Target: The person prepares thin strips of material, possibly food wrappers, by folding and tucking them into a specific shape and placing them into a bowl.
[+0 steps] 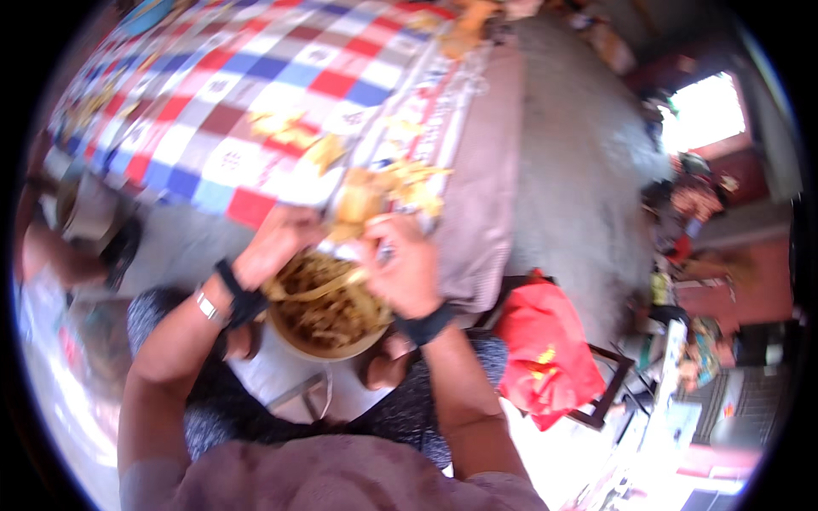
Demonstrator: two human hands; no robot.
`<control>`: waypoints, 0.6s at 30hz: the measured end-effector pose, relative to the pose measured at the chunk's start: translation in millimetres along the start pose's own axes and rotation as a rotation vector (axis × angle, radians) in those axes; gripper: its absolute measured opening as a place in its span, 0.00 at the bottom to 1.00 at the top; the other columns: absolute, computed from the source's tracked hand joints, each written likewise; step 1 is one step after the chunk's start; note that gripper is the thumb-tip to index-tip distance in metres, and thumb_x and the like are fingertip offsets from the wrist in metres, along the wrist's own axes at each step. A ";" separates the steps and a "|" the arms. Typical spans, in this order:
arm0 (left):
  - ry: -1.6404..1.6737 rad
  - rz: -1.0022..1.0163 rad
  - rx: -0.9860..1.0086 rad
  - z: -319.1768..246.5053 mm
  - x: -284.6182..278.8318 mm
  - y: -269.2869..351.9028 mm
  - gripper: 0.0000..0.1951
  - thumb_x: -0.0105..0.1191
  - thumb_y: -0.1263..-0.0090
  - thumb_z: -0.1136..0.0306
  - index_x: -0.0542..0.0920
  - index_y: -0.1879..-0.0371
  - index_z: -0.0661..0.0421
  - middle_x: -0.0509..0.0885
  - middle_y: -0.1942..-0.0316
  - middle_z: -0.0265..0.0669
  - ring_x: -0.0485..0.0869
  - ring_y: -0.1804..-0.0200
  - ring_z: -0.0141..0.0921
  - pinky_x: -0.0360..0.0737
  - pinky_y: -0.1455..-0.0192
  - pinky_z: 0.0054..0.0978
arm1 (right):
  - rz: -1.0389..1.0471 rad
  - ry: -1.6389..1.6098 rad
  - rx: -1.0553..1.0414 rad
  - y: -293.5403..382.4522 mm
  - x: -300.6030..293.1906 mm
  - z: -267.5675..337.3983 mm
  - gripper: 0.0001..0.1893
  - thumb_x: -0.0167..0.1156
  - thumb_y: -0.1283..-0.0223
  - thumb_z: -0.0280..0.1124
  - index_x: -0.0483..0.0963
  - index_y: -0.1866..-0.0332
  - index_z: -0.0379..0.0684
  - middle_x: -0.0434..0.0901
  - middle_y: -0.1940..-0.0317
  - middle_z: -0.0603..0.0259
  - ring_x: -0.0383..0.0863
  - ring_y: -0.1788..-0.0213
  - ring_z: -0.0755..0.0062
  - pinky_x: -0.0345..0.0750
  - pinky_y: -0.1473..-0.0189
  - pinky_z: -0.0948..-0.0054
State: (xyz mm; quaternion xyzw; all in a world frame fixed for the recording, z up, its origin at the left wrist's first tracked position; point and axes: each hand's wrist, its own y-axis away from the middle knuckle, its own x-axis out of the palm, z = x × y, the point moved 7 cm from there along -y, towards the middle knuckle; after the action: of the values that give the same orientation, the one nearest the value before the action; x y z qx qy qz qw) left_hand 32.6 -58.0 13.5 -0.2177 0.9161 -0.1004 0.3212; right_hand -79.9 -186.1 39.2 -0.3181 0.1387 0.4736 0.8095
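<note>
My left hand (285,239) is raised over the far left rim of a round bowl (300,350), its fingers curled inward. Motion blur hides whether anything is between those fingertips. My right hand (406,265) is over the bowl's right side, thumb and fingers pinched together. From it a pale yellow strip (319,290) trails across the bowl's opening. Brownish-yellow shredded pieces (329,319) fill much of the bowl, which sits between my knees. Just beyond my hands, more yellow strips (409,185) and a larger tan piece (359,195) lie on the table edge.
A checked cloth (275,67) covers the table, with scattered yellow pieces (284,128) on it. At right, a red bag (546,351) rests on a dark wooden seat (604,389). Another person's arm (61,255) shows at far left. People (693,198) are along the right side.
</note>
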 end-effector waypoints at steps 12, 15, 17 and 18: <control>0.797 0.236 -0.572 -44.3 33.8 12.4 0.04 0.53 0.33 0.75 0.80 0.65 0.61 0.77 0.79 0.30 0.72 0.81 0.19 0.65 0.79 0.15 | -0.015 -0.036 -0.025 17.9 12.8 26.9 0.06 0.54 0.33 0.29 0.72 0.59 0.38 0.78 0.75 0.47 0.82 0.71 0.46 0.76 0.73 0.60; 0.652 0.290 -0.612 -51.2 21.9 11.6 0.04 0.57 0.33 0.73 0.80 0.69 0.59 0.76 0.80 0.27 0.72 0.81 0.18 0.65 0.79 0.14 | -0.087 -0.108 0.042 14.9 -9.0 28.7 0.07 0.57 0.34 0.27 0.74 0.67 0.35 0.74 0.83 0.55 0.77 0.81 0.73 0.72 0.76 0.74; 0.528 0.301 -0.623 -55.3 10.3 7.4 0.05 0.59 0.33 0.71 0.80 0.71 0.58 0.76 0.80 0.27 0.71 0.82 0.17 0.65 0.80 0.14 | -0.030 -0.227 0.121 13.6 -18.9 9.8 0.11 0.59 0.34 0.31 0.72 0.71 0.37 0.75 0.83 0.55 0.73 0.82 0.76 0.70 0.77 0.73; 0.506 0.261 -0.590 -61.8 0.0 3.8 0.07 0.62 0.35 0.69 0.81 0.72 0.58 0.77 0.80 0.23 0.71 0.79 0.16 0.65 0.77 0.15 | 0.025 -0.310 0.142 13.4 -15.6 4.7 0.11 0.59 0.34 0.30 0.73 0.72 0.36 0.73 0.83 0.63 0.69 0.80 0.82 0.67 0.78 0.76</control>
State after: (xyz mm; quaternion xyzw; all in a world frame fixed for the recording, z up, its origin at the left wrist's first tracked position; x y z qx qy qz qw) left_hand -7.8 -51.9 60.1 -0.1507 0.9757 0.1577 0.0196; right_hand -99.7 -189.0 45.7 -0.1813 0.0491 0.5162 0.8356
